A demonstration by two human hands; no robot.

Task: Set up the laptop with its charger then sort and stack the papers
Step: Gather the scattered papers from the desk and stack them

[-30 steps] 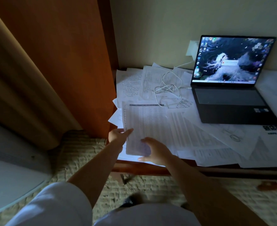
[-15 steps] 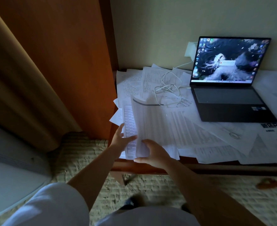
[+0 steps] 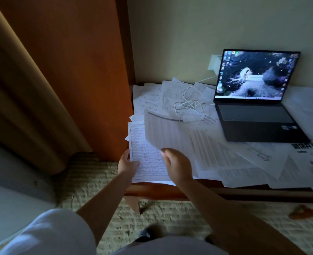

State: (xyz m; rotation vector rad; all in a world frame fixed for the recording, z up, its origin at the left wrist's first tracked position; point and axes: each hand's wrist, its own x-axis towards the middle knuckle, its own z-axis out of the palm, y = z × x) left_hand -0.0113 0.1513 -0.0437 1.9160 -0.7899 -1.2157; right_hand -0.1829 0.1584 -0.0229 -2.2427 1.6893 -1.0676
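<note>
Papers [image 3: 231, 159] lie scattered in overlapping layers over the desk [image 3: 170, 192], and at its near left corner the right hand [image 3: 177, 166] pinches the bottom edge of a blurred lined sheet [image 3: 163, 133] raised off the pile, while the left hand [image 3: 127, 165] holds the left edge of a gridded table sheet [image 3: 144, 155] lying just beneath, thumb on top. Behind them the open laptop [image 3: 253, 115] sits at the back right with its screen lit, its white charger cable [image 3: 190, 102] coiled on the papers just left of it and running up to a wall socket [image 3: 214, 62]. A wooden cabinet side [image 3: 78, 70] stands against the desk's left end.
</note>
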